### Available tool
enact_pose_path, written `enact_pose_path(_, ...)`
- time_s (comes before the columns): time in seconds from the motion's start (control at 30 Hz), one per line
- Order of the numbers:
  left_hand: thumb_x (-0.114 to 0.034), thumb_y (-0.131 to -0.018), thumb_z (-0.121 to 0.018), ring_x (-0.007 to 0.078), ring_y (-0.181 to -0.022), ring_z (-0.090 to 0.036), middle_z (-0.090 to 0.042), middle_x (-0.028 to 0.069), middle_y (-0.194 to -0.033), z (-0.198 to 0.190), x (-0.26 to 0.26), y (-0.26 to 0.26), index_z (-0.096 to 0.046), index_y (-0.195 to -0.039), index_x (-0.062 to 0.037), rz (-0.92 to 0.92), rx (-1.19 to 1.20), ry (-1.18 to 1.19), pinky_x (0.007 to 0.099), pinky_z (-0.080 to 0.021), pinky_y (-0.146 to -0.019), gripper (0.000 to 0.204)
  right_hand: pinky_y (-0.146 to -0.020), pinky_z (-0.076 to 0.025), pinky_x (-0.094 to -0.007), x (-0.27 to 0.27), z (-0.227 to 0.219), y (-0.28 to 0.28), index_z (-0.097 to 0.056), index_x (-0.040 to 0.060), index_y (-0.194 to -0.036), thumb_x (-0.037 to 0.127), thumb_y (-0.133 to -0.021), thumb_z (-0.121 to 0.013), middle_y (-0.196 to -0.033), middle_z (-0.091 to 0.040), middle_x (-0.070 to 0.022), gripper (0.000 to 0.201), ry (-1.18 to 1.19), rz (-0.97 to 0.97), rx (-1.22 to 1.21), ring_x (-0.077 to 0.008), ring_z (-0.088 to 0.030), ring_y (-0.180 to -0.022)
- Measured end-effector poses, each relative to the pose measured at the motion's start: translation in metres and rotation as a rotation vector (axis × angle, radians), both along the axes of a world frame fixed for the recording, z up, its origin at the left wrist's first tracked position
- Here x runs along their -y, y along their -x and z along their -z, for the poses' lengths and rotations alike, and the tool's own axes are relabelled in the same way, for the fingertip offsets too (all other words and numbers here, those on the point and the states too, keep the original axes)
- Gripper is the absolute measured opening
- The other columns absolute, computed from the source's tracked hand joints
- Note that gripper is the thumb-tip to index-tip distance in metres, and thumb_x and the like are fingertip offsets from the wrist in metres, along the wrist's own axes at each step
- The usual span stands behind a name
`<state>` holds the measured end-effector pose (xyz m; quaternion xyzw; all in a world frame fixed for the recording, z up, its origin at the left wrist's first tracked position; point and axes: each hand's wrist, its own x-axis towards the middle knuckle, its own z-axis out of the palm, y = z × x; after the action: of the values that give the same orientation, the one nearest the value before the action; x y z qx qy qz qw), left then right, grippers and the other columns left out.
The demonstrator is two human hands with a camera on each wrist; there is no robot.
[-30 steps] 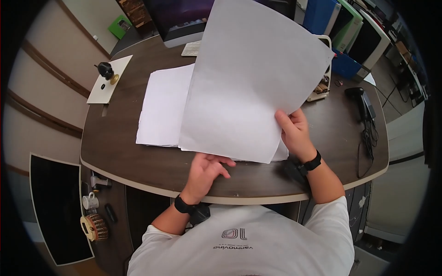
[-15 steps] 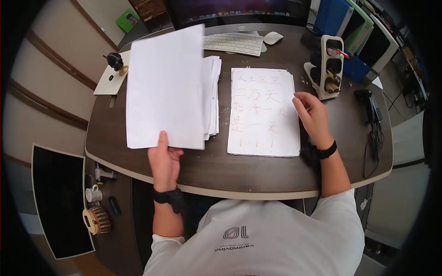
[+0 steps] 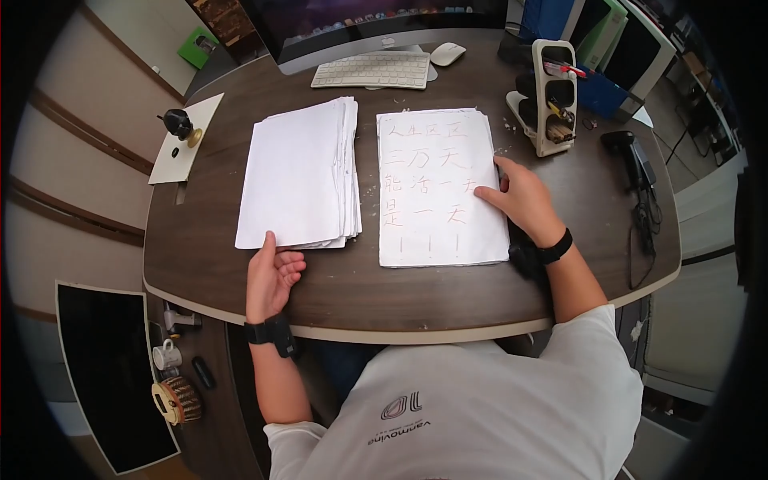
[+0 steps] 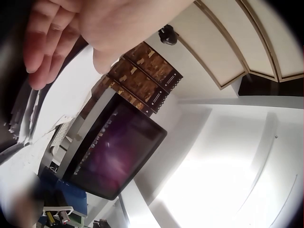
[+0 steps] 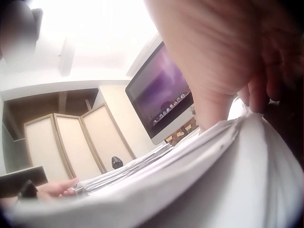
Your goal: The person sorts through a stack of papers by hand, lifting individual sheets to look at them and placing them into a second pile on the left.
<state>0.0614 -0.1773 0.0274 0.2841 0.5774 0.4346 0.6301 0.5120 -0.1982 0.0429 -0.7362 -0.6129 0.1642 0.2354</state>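
Two stacks of paper lie side by side on the desk. The left stack [image 3: 296,176] has a blank sheet on top, its right edges uneven. My left hand [image 3: 272,276] is at its lower edge, thumb tip at the paper and fingers loosely bent; the left wrist view shows the hand [image 4: 90,33] beside that stack. On the right stack [image 3: 436,228], the top sheet bears several rows of reddish handwritten characters. My right hand [image 3: 524,200] pinches its right edge, thumb on the written face. In the right wrist view, paper [image 5: 204,166] bends up towards my fingers [image 5: 258,92].
Behind the stacks are a keyboard [image 3: 372,70], a mouse [image 3: 448,54] and a monitor [image 3: 384,28]. A pen holder [image 3: 554,96] stands at the back right. Further right lies a black handheld device [image 3: 628,172] with its cable. A white board [image 3: 180,156] sits at the left edge.
The large blank sheet, first held up by my right hand, passed to my left hand and now lies on the left stack. My right hand has gone back to the written sheet's edge.
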Motion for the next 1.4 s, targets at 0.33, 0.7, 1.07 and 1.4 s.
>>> enact_pose_path(0.33, -0.02, -0.106, -0.059, 0.0144, -0.066, -0.069, -0.072, 0.0111, -0.083, -0.009, 0.073, -0.08, -0.066, -0.117, 0.002, 0.333, -0.187, -0.038, 0.0243, -0.054, -0.055, 0.026, -0.07, -0.052, -0.0383, -0.002, 0.01, -0.002, -0.065, 0.0011, -0.114, 0.028, -0.078, -0.086, -0.082, -0.063, -0.0095, 0.049, -0.155, 0.012, -0.117, -0.0263, -0.063, -0.076)
enact_pose_path(0.7, -0.016, -0.096, -0.073, 0.0084, -0.057, -0.06, -0.064, 0.004, -0.068, -0.014, 0.065, -0.135, -0.062, -0.133, 0.0029, 0.465, -0.59, -0.294, 0.0259, -0.049, -0.054, 0.043, -0.064, -0.047, -0.0282, -0.01, 0.008, -0.013, -0.067, -0.0017, -0.091, 0.021, -0.091, -0.076, -0.074, -0.061, -0.0028, 0.024, -0.157, -0.004, -0.558, -0.0099, -0.054, -0.069)
enact_pose_path(1.07, -0.011, -0.093, -0.075, 0.0089, -0.062, -0.056, -0.063, 0.0032, -0.071, -0.011, 0.05, -0.146, -0.062, -0.134, 0.0007, 0.471, -0.736, -0.517, 0.0247, -0.048, -0.061, 0.045, -0.068, -0.049, -0.0303, -0.009, 0.002, -0.021, -0.067, -0.0038, -0.107, 0.017, -0.095, -0.067, -0.084, -0.068, -0.0091, 0.023, -0.31, 0.048, -0.468, -0.0146, -0.06, -0.073)
enact_pose_path(1.4, -0.005, -0.096, -0.069, 0.0218, -0.125, -0.054, -0.048, 0.0168, -0.147, -0.002, 0.031, -0.176, -0.042, -0.151, 0.0042, 0.292, -0.2, -0.662, 0.032, -0.052, -0.098, 0.062, -0.083, -0.048, -0.0246, -0.021, 0.017, -0.017, -0.054, -0.0015, -0.129, 0.013, -0.104, -0.061, -0.101, -0.067, -0.0021, 0.03, -0.566, -0.007, -1.038, -0.0066, -0.059, -0.092)
